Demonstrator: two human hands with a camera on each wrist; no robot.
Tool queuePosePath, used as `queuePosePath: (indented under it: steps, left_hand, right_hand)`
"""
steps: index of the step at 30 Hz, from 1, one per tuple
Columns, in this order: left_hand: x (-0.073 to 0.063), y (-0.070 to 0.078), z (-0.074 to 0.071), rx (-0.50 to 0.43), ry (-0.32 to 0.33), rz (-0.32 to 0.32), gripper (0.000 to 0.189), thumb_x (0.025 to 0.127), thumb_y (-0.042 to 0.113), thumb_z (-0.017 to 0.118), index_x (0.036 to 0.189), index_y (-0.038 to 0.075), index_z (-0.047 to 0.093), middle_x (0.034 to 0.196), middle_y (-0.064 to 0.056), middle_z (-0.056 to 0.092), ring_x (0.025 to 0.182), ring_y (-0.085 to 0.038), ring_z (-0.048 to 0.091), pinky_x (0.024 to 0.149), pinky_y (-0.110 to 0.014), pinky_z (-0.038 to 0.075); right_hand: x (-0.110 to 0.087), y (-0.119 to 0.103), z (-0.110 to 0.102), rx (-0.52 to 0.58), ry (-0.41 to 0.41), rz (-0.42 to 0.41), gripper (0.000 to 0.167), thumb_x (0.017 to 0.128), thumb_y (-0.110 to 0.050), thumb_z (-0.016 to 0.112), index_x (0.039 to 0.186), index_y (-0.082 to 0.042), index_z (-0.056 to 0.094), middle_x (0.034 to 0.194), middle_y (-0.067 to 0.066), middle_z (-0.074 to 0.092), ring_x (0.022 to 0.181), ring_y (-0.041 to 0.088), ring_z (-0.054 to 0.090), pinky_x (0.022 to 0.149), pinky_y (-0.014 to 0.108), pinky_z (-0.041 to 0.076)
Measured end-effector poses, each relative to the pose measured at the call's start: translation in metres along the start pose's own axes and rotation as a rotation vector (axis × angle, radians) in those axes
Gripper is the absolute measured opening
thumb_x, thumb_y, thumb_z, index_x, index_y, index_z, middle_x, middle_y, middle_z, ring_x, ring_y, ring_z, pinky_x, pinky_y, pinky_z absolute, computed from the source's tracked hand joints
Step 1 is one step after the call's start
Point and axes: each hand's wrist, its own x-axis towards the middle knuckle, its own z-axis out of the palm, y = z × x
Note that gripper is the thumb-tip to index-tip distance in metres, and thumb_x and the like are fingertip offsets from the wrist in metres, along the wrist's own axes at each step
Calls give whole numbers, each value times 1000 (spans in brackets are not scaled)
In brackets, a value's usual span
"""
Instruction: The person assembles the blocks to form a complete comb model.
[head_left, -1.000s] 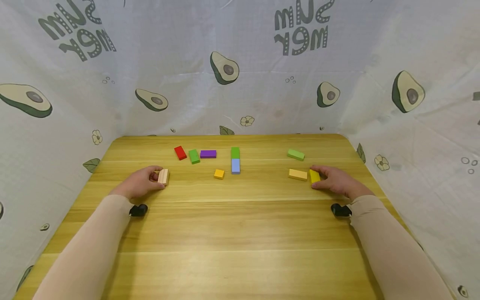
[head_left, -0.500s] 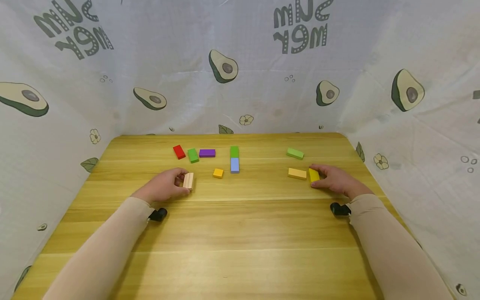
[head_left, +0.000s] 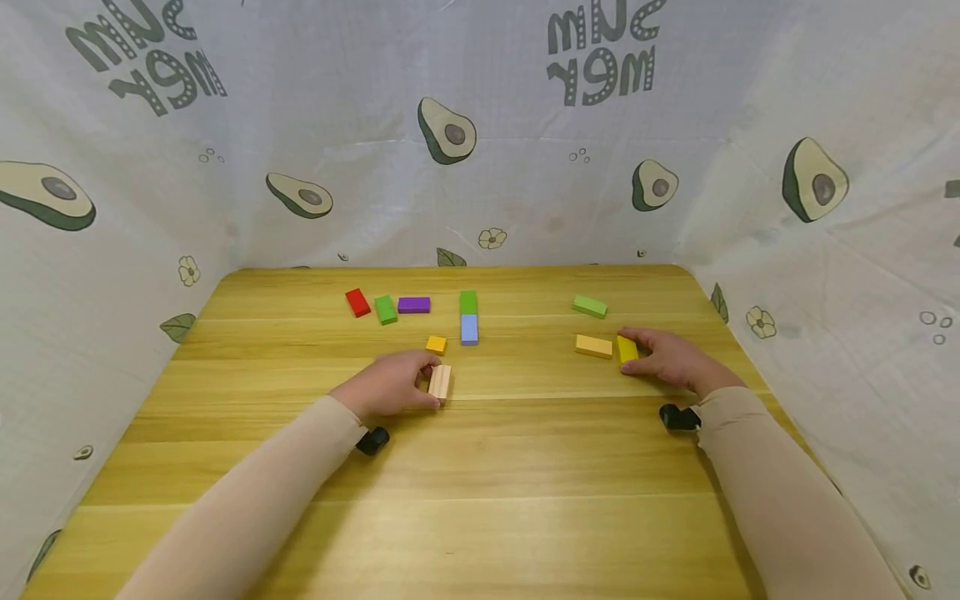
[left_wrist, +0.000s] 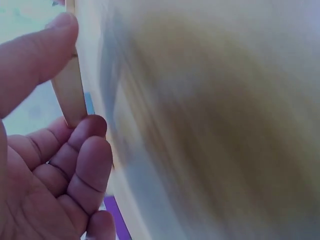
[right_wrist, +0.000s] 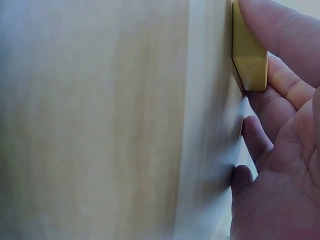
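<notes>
My left hand [head_left: 393, 383] pinches a pale wooden block [head_left: 440, 383] between thumb and fingers, just in front of a small orange block [head_left: 436, 344]. In the left wrist view the thumb and fingertips grip the ends of this wooden block [left_wrist: 71, 95], close to the tabletop. Over on the right, my right hand [head_left: 666, 362] holds a yellow block [head_left: 627, 350] standing beside a tan block [head_left: 594, 347]. The right wrist view shows the yellow block [right_wrist: 251, 62] between thumb and fingers, low against the table. Part of it is hidden behind the thumb.
Toward the back lie a red block [head_left: 357, 302], a green block [head_left: 386, 310] and a purple block [head_left: 414, 305]. A green block [head_left: 468, 302] touches a blue block [head_left: 468, 330] end to end. Farther right is a light green block [head_left: 589, 307]. A printed cloth [head_left: 360, 125] surrounds the wooden table [head_left: 480, 467].
My left hand has carried the pale wooden block right and slightly nearer, from the table's left side to near the orange block. The right hand has stayed on the yellow block.
</notes>
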Motion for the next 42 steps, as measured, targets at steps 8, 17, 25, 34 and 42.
queuePosePath:
  steps: [8, 17, 25, 34, 42]
  left_hand:
    - [16, 18, 11, 83, 8, 6, 65, 88, 40, 87, 140, 11, 62, 110, 2, 66, 97, -17, 60, 102, -44, 45]
    - [32, 25, 17, 61, 10, -47, 66, 89, 40, 86, 142, 10, 59, 111, -1, 67, 98, -20, 61, 99, -44, 46]
    - [35, 20, 18, -47, 23, -33, 78, 89, 35, 87, 152, 9, 49, 119, -3, 62, 105, -20, 58, 100, -40, 48]
    - [37, 20, 16, -120, 21, -27, 63, 94, 29, 82, 146, 11, 53, 112, -2, 57, 99, -19, 54, 91, -35, 46]
    - [45, 24, 19, -148, 33, -73, 65, 94, 27, 82, 148, 9, 51, 115, -3, 60, 101, -20, 56, 92, -35, 48]
  right_hand:
    - [3, 3, 0, -4, -2, 2, 86, 96, -39, 77, 162, -3, 36, 165, 37, 27, 153, 59, 21, 121, 74, 19]
    - [1, 2, 0, -8, 12, 1, 87, 95, -40, 79, 162, -4, 37, 165, 37, 28, 153, 59, 22, 121, 74, 20]
    - [2, 2, 0, -13, 14, 2, 87, 94, -40, 79, 162, -3, 38, 164, 37, 30, 152, 59, 23, 121, 74, 20]
    - [3, 1, -2, -2, 10, 7, 87, 94, -39, 80, 162, -3, 38, 165, 36, 30, 153, 58, 23, 121, 73, 21]
    - [2, 3, 0, -5, 8, 12, 88, 94, -41, 80, 162, -4, 38, 164, 36, 31, 153, 58, 23, 121, 73, 20]
